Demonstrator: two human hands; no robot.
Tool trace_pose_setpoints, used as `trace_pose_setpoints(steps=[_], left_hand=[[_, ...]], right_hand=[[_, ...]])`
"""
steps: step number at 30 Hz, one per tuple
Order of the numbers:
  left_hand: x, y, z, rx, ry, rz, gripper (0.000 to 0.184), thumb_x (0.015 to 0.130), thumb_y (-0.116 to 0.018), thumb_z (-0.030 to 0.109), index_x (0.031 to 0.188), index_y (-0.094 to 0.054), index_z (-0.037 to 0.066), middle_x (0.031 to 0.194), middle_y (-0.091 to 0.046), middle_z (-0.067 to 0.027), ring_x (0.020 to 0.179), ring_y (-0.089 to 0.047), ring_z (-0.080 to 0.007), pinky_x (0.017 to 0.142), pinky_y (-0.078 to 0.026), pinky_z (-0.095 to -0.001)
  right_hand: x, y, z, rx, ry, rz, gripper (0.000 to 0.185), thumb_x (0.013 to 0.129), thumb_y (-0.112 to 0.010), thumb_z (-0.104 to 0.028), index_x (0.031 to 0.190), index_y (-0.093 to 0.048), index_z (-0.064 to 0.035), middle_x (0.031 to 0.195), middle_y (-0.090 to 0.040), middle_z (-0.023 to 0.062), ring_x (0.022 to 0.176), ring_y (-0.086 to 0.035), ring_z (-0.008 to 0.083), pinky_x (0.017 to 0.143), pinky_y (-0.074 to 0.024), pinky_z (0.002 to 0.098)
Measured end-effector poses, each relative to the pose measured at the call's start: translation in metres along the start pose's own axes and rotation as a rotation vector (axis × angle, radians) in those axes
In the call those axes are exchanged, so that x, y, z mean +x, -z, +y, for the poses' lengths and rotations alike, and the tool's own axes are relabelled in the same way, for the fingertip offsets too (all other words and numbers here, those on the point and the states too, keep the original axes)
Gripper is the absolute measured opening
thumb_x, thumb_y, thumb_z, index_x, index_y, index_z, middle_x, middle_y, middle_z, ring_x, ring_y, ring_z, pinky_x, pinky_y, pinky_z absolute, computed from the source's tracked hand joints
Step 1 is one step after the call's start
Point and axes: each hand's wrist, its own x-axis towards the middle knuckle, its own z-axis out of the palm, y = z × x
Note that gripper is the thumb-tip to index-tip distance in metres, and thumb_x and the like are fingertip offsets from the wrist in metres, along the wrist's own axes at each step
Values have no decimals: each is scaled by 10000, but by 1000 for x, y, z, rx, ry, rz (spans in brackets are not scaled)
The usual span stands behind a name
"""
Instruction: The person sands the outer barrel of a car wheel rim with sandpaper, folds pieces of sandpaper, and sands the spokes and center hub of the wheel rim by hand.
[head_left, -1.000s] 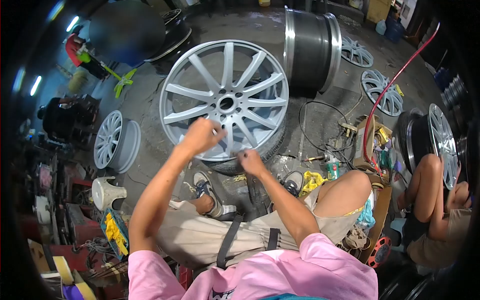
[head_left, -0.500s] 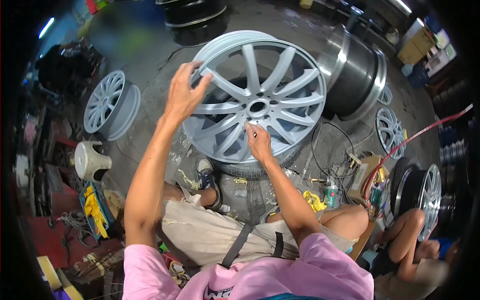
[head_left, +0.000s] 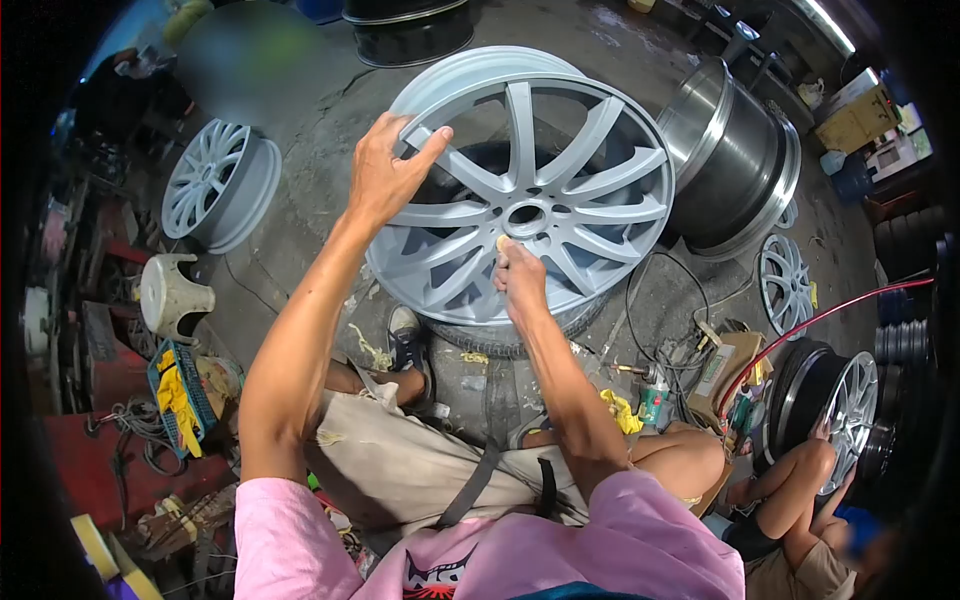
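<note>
A light grey multi-spoke alloy wheel (head_left: pixel 520 140) lies tilted in front of me, on top of a black tyre (head_left: pixel 482 341). My left hand (head_left: pixel 385 170) grips the wheel's upper left edge. Its fingers curl over the lip, and the thumb stretches across toward a spoke. Close to the hub, my right hand (head_left: pixel 522 280) pinches a small tan piece (head_left: pixel 503 243) against the wheel face, beside the centre hole. What kind of piece it is, I cannot make out; the fingers hide most of it.
A large bare wheel barrel (head_left: pixel 725 160) stands at right, another grey wheel (head_left: pixel 215 185) at left. Near the left stool (head_left: pixel 175 295) sits a basket with yellow gloves (head_left: pixel 178 400). A black cable (head_left: pixel 640 270) and red hose (head_left: pixel 800 325) run at right, where another person (head_left: pixel 800 490) sits by a wheel.
My view has shifted slightly, so the wheel appears further right. My left thumb has swung outward over the spoke. The tan piece in my right fingers now shows near the hub.
</note>
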Motion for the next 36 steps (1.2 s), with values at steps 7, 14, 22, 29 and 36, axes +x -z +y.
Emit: trace_pose_setpoints(steps=[7, 14, 22, 29, 36], left_hand=[[-2, -2, -3, -8, -28, 30, 424, 911, -811, 369, 1050, -769, -29, 953, -711, -116, 876, -697, -238, 818, -528, -354], [-2, 0, -3, 57, 32, -17, 549, 877, -784, 501, 1101, -782, 0, 1093, -732, -142, 1020, -703, -335, 886, -546, -427], [-4, 0, -7, 87, 0, 15, 481, 898, -805, 425, 1082, -771, -19, 1031, -722, -140, 964, -713, -301, 865, -537, -404], [-2, -1, -6, 110, -16, 37, 515, 895, -798, 458, 1121, -775, -4, 1067, -722, -139, 983, -715, -324, 846, -551, -409], [-4, -3, -9, 126, -24, 55, 523, 892, -800, 464, 1120, -774, -7, 1058, -720, -133, 967, -715, -314, 829, -553, -406]], right_hand=[[1, -17, 5, 723, -172, 179, 231, 1111, -550, -223, 1049, -659, -29, 743, -538, 18, 592, -429, 147, 532, -390, 330], [7, 53, -40, -1327, 1055, -214, 109, 933, -593, -96, 860, -654, -43, 758, -674, 156, 686, -662, 343, 629, -509, 488], [-1, 46, -51, -799, 339, -359, 233, 991, -626, -178, 929, -733, 20, 869, -727, 224, 815, -716, 403, 766, -550, 472], [-16, 52, -43, -882, 822, -246, 314, 1020, -633, -205, 1224, -721, 16, 1121, -726, 276, 1047, -706, 440, 897, -559, 481], [-34, 46, -26, -1012, 683, -242, 278, 1038, -556, -164, 1194, -718, -1, 1098, -720, 274, 953, -695, 468, 828, -558, 532]])
